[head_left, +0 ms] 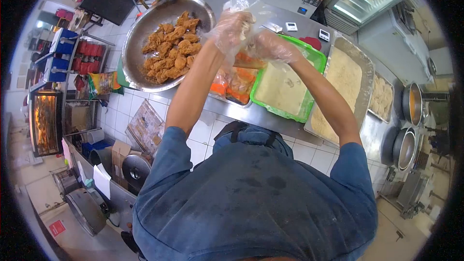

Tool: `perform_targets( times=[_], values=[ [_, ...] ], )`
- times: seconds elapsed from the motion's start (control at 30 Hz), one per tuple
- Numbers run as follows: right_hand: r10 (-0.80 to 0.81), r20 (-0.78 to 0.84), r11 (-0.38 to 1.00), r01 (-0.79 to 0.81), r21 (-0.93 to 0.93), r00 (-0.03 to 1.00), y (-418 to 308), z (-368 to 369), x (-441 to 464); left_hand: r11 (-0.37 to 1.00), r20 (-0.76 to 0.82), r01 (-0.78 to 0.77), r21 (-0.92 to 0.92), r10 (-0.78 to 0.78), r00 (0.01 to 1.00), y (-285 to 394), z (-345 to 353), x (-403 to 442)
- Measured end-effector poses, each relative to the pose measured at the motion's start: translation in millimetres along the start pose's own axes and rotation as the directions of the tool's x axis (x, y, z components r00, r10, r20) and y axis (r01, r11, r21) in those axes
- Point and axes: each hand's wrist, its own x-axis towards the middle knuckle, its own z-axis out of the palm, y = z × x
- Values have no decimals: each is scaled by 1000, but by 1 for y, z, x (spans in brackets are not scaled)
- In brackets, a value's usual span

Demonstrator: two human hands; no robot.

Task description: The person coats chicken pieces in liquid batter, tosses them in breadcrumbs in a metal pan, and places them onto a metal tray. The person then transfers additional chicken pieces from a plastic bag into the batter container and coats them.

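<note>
Both hands wear clear, loose plastic gloves and are close together over the far side of the metal table. My left hand [234,28] is closed, its fingers curled in. Crumpled clear plastic [244,1] stands up above it, and what its fingers hold is hidden. Just to the right, my right hand [274,47] reaches toward the left one; wrinkled plastic covers its fingers. Below the hands lie orange-red marinated pieces [240,85] in a tray. Beside them is a green tub [315,53] of pale batter [280,87].
A big steel bowl [130,63] of fried chicken [171,43] stands at left. To the right are a metal pan of pale flour [343,75] and a tray of coated pieces [381,97]. Two small timers [291,26] and a dark red item [311,43] lie at the back.
</note>
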Motion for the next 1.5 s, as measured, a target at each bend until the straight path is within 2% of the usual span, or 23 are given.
perform_targets(
  times=[0.07,0.1,0.2,0.23,0.27,0.33,0.37,0.4,0.43,0.47,0.5,0.53,0.57,0.6,0.63,0.7,0.77,0.87,0.97,1.07,1.17,1.33,1.5],
  values=[
    [8,134,1000,-9,5,991,8,10,19,999,-50,45,-6,-45,998,0,-1,0],
    [-62,110,997,66,-42,992,6,18,21,999,-25,41,24,-40,999,-6,-11,5],
    [-2,254,977,56,-205,967,58,75,54,997,5,73,8,-73,997,-27,-34,29],
    [14,285,975,51,-217,958,70,90,59,957,91,-183,226,166,982,-31,-39,24],
    [18,294,978,44,-204,956,76,103,62,809,225,-428,403,366,903,-36,-45,12],
    [6,279,990,33,-135,960,83,120,70,809,293,-448,381,354,888,-36,-56,19],
    [-3,257,996,27,-89,966,86,127,72,959,223,-197,205,150,963,-37,-63,32],
    [-17,222,999,26,-38,975,86,133,74,997,193,78,3,-77,978,-37,-69,39],
    [-34,183,999,32,14,982,86,140,78,892,233,-278,356,203,951,-40,-78,40],
    [-55,133,996,45,74,990,87,147,79,556,363,-553,621,421,831,-45,-88,39],
    [-60,83,992,51,116,995,87,151,81,73,551,-679,730,525,649,-47,-94,37],
    [-64,34,986,58,154,997,90,157,81,481,296,-518,707,464,835,-39,-90,32],
    [-71,-67,974,84,212,995,92,163,82,800,64,-269,537,279,958,-29,-84,29],
    [17,31,982,-22,188,999,92,160,84,968,-99,18,251,7,995,-23,-81,27],
    [107,126,980,-126,153,986,95,154,85,958,-142,2,285,40,989,-23,-84,29],
    [130,140,991,-133,11,981,97,140,79,935,-226,-24,353,110,968,-23,-89,34],
    [-36,10,980,37,-196,999,81,121,63,911,-250,-67,407,182,951,-23,-95,38],
    [23,-23,992,-26,-120,999,41,76,53,882,-241,-97,461,229,943,-25,-98,40],
    [179,-79,977,-168,129,981,32,58,34,884,-231,-123,450,248,941,-27,-93,39],
    [340,-48,933,-330,146,939,-7,15,14,862,-173,-140,487,252,952,-26,-89,38],
    [435,-51,801,-361,478,899,-16,-14,-13,805,-162,-122,580,261,952,-31,-85,34],
    [608,60,661,-547,515,792,-8,-37,-79,819,-126,-187,542,300,946,-49,-83,37],
    [734,233,503,-741,445,638,50,20,-116,817,-154,-173,550,302,941,-47,-68,28]
  ],
)
